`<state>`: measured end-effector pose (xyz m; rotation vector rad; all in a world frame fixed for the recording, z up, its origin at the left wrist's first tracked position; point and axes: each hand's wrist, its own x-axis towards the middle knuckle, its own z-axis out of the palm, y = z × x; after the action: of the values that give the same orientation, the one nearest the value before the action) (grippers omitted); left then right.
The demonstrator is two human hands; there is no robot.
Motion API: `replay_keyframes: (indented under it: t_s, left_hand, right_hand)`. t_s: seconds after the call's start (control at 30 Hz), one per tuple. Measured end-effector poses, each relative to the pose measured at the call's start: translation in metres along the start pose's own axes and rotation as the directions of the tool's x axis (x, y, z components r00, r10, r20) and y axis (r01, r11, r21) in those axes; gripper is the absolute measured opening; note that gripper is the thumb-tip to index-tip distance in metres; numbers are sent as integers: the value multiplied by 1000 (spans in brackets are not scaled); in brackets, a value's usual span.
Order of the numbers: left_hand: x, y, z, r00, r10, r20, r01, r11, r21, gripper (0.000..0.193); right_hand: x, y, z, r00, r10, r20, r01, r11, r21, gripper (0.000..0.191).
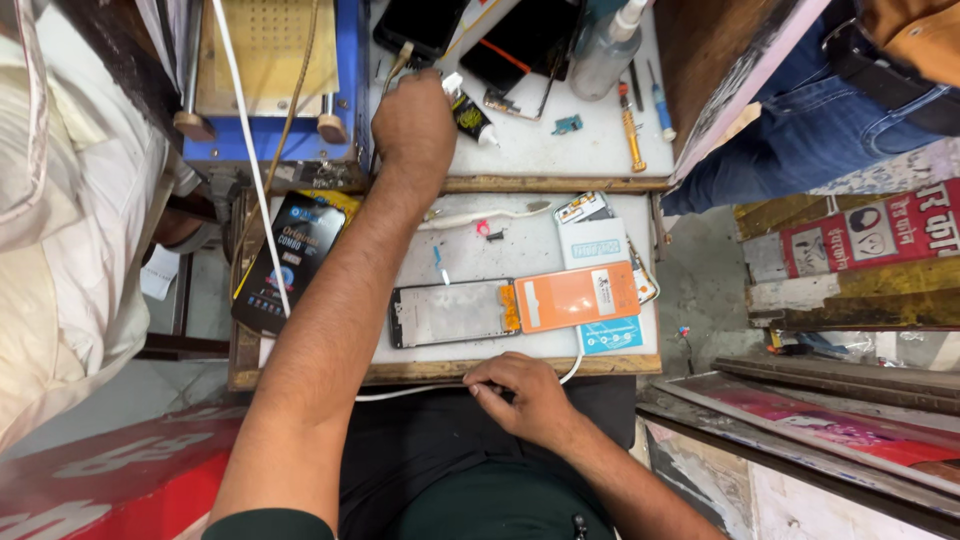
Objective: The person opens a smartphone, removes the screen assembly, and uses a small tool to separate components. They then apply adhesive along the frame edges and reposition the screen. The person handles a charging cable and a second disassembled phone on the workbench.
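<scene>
My left hand (pixel 415 120) reaches to the far white bench, back of the hand up and fingers curled out of sight. It touches the white cap end of a small black and yellow tube (pixel 470 115). What it holds is hidden. My right hand (pixel 520 395) rests at the near edge of the white work board (pixel 470 255), fingers closed over a white cable (pixel 400 392). On the board lie an opened phone frame (pixel 450 313) and an orange-backed display panel (pixel 575 297), side by side.
A black product box (pixel 290 255) leans at the board's left. A blue machine with a yellow plate (pixel 270 50) stands far left. Dark screens (pixel 520 45), a spray bottle (pixel 610 50) and screwdrivers (pixel 630 125) lie on the far bench. A person in jeans (pixel 830 110) stands right, another in white (pixel 70 200) left.
</scene>
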<state>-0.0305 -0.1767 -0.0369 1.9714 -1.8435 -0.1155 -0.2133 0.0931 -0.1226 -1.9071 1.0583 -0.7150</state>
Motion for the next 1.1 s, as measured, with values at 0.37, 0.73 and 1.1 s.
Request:
replay_keyframes:
  t_s: [0.37,0.73,1.1]
  left_hand:
    - [-115,-58,-40,995,21,-99,-81,745,-662,18]
    - [-290,-135,-24,901,53,431,434,-52,-900,14]
    - [-288,-127,-15,881,262,394,443,-166,-881,38]
  right_hand:
    - [0,1,-2,999,-35,22,34,999,29,11]
    - [4,-23,-13,988,-101,121,94,994,58,13]
    - [1,-30,-8,981,-193,30,195,952,-236,23]
